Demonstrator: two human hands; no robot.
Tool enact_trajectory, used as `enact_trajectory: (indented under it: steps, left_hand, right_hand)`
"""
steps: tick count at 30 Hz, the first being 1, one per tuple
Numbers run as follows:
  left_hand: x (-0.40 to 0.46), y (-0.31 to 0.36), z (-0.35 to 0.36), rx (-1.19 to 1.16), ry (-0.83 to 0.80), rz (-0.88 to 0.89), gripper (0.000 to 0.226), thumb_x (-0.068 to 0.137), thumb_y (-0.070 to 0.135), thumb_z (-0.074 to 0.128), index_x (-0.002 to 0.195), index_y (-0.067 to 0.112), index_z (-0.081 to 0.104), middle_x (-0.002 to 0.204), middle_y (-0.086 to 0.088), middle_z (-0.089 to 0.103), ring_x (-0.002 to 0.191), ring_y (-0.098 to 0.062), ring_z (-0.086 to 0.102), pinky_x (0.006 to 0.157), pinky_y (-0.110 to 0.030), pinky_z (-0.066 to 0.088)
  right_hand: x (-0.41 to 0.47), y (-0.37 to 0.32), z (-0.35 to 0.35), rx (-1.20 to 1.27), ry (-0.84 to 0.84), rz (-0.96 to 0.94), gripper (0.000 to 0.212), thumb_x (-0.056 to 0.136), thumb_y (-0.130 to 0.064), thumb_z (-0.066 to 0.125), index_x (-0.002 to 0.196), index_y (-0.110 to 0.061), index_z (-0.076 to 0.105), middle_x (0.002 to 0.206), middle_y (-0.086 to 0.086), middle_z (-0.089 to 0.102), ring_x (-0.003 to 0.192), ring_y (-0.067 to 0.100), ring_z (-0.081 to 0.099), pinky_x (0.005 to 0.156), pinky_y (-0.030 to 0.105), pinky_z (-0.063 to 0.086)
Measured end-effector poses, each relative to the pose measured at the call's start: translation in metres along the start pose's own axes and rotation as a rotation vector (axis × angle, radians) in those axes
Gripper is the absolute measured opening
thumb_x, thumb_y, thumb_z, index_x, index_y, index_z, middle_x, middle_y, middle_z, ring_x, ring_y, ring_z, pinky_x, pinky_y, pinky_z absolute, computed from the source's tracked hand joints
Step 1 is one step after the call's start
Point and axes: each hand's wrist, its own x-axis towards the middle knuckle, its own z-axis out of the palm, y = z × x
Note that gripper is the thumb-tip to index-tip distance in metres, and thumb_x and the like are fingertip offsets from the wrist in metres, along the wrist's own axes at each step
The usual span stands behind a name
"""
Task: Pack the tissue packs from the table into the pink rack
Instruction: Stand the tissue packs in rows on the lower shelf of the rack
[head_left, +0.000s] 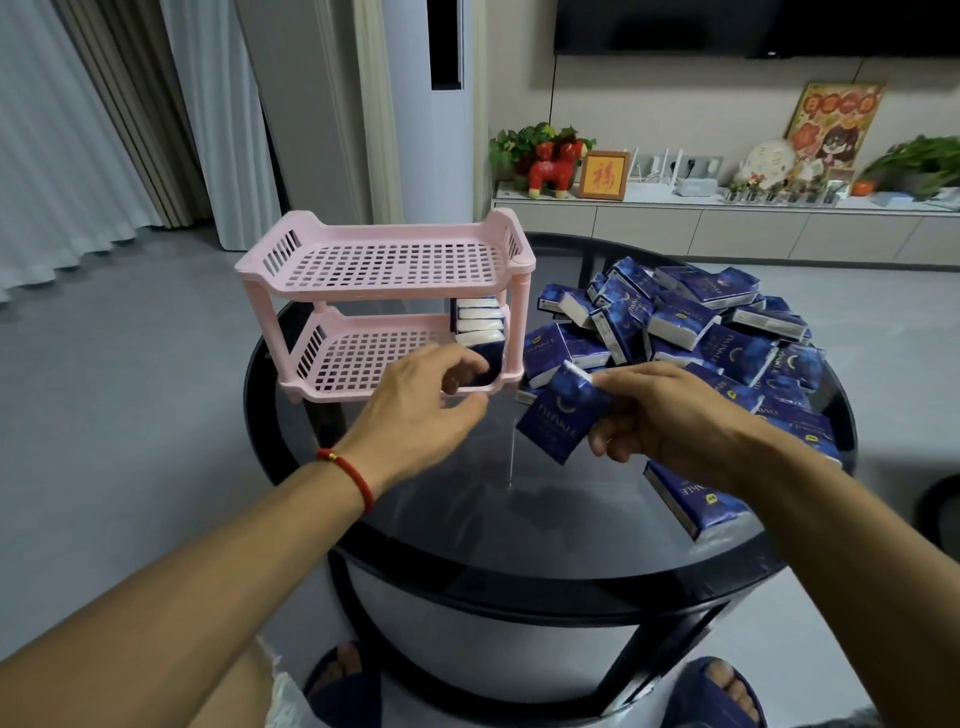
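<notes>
Right hand (657, 415) grips 1 tissue pack (558, 418); left hand (421, 410) half-curled, holding nothing.

Pale curtains (78, 130) are hung at the upper left above a grey floor (130, 389). A dark television (753, 26) is mounted at the upper right over a low white cabinet (727, 234), on which plants and ornaments are set.

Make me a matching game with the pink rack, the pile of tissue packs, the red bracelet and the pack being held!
Things:
1. pink rack
2. pile of tissue packs
3. red bracelet
4. held tissue pack

Places:
A. left wrist
B. right hand
C. left part of the table
D. right part of the table

Pairs: 1-C, 2-D, 3-A, 4-B
</notes>
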Motion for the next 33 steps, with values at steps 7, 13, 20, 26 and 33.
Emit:
enact_trajectory:
  steps: [7, 13, 20, 26, 33]
  left_hand:
    - [-0.001, -0.007, 0.016, -0.216, -0.273, 0.028, 0.058, 0.088, 0.014, 0.072, 0.137, 0.039, 0.055, 0.118, 0.009, 0.069, 0.107, -0.009, 0.067, 0.094, -0.033, 0.058]
    - [0.012, -0.027, 0.01, -0.1, 0.022, -0.086, 0.038, 0.081, 0.007, 0.078, 0.106, 0.027, 0.058, 0.099, 0.004, 0.071, 0.086, -0.013, 0.07, 0.08, -0.032, 0.061]
    - [0.034, -0.033, 0.022, -0.036, 0.188, -0.022, 0.037, 0.082, 0.006, 0.074, 0.108, 0.02, 0.054, 0.11, 0.001, 0.065, 0.095, -0.018, 0.064, 0.082, -0.03, 0.053]
    - [0.047, -0.04, 0.036, 0.025, 0.26, -0.022, 0.035, 0.083, 0.001, 0.071, 0.112, 0.014, 0.056, 0.112, 0.002, 0.059, 0.098, -0.014, 0.055, 0.08, -0.015, 0.035]
    - [0.052, -0.047, 0.046, 0.055, 0.264, -0.026, 0.036, 0.082, 0.001, 0.072, 0.114, 0.01, 0.059, 0.118, -0.009, 0.06, 0.106, -0.025, 0.058, 0.086, -0.023, 0.039]
  right_hand:
    - [0.015, 0.005, 0.026, -0.152, -0.11, -0.038, 0.032, 0.108, -0.019, 0.047, 0.109, 0.006, 0.067, 0.078, 0.017, 0.07, 0.065, 0.022, 0.063, 0.057, 0.025, 0.051]
    - [0.043, 0.003, 0.035, -0.403, 0.274, -0.246, 0.016, 0.101, -0.017, 0.056, 0.099, -0.015, 0.072, 0.085, 0.008, 0.077, 0.071, 0.021, 0.076, 0.074, 0.039, 0.064]
    - [0.082, 0.004, 0.052, -0.59, 0.432, -0.371, 0.031, 0.097, -0.022, 0.066, 0.127, -0.015, 0.061, 0.115, -0.001, 0.069, 0.098, 0.018, 0.069, 0.087, 0.043, 0.06]
    - [0.098, 0.003, 0.054, -0.523, 0.47, -0.404, 0.021, 0.095, -0.021, 0.07, 0.115, -0.02, 0.065, 0.107, -0.004, 0.073, 0.093, 0.012, 0.068, 0.083, 0.04, 0.061]
    - [0.101, 0.002, 0.049, -0.518, 0.457, -0.383, 0.016, 0.094, -0.024, 0.069, 0.11, -0.02, 0.067, 0.101, -0.004, 0.074, 0.089, 0.013, 0.071, 0.078, 0.041, 0.063]
